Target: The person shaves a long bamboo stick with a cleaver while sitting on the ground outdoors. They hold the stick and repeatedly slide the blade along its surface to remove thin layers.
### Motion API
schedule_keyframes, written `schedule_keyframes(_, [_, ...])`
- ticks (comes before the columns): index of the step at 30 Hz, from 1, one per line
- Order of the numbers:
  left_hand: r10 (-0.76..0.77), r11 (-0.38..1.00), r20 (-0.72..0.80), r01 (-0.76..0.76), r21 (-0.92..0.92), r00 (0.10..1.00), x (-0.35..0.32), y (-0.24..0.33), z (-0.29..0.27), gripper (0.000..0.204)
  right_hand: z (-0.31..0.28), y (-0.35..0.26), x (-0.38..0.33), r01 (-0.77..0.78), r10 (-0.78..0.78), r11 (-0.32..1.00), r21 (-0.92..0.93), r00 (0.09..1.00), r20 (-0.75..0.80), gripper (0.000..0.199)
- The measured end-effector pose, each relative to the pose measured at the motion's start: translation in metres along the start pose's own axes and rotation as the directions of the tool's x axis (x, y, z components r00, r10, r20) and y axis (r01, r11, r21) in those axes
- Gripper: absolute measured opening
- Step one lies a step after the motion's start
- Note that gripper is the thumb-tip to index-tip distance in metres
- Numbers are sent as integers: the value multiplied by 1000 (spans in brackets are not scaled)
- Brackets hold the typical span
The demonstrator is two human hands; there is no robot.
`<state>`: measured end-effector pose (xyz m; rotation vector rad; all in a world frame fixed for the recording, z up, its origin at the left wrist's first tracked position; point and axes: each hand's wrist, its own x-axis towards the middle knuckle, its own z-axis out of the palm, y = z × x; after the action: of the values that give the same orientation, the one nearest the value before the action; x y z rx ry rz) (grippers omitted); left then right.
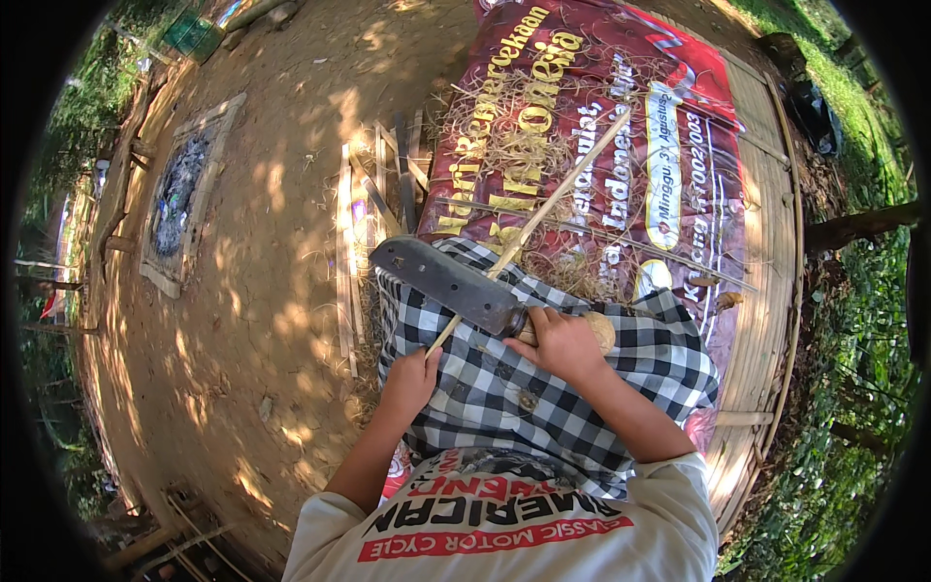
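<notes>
Bamboo strip (543, 209), long and thin, runs from my left hand (409, 380) up toward one o'clock, across my lap and out over the red banner (621, 87). From the head view, my left fingers are clenched around its near end, just below the blade. My right hand (561, 341) grips the pale wooden handle (599, 330) of a broad dark cleaver (446, 279), fingers wrapped tight; the blade points toward ten o'clock and lies across the strip, its edge meeting the strip near the middle of the picture.

A black-and-white checked cloth (582, 388) covers my lap under both hands. Beyond it, at twelve o'clock, the banner is littered with dry shavings (514, 145) and a few more thin slats (582, 233) that cross beneath the strip. A slatted bamboo platform (766, 194) carries the banner and curves away at three o'clock. At eleven o'clock a small stack of split sticks (373, 194) lies on the bare earth (281, 242), just beside the platform's edge. Farther off at nine o'clock a framed patch of ash and debris (184, 194) sits on the ground. Grass and shrubs (853, 320) rim the right side.
</notes>
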<state>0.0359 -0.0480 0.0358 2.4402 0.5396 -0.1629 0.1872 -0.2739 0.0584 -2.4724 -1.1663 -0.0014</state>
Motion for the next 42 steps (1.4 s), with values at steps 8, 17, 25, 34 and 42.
schedule_keyframes(8, [8,1000,-20,-8,7,1000,-1,-5,3,42,17,-3,10,93,-91,995,-44,995,28,52])
schedule_keyframes(17, [26,999,22,-26,24,999,4,3,-7,40,-2,36,11,14,-8,989,-148,999,40,52])
schedule_keyframes(25, [39,999,12,-40,19,999,4,-6,2,39,19,-29,8,25,-26,1000,15,998,57,53])
schedule_keyframes(34, [0,1000,76,0,-1,997,5,2,-7,41,-2,46,9,-2,3,980,-199,1000,7,54])
schedule_keyframes(42, [1,1000,61,-2,8,998,8,-4,1,43,13,-6,13,-127,131,990,-65,989,71,54])
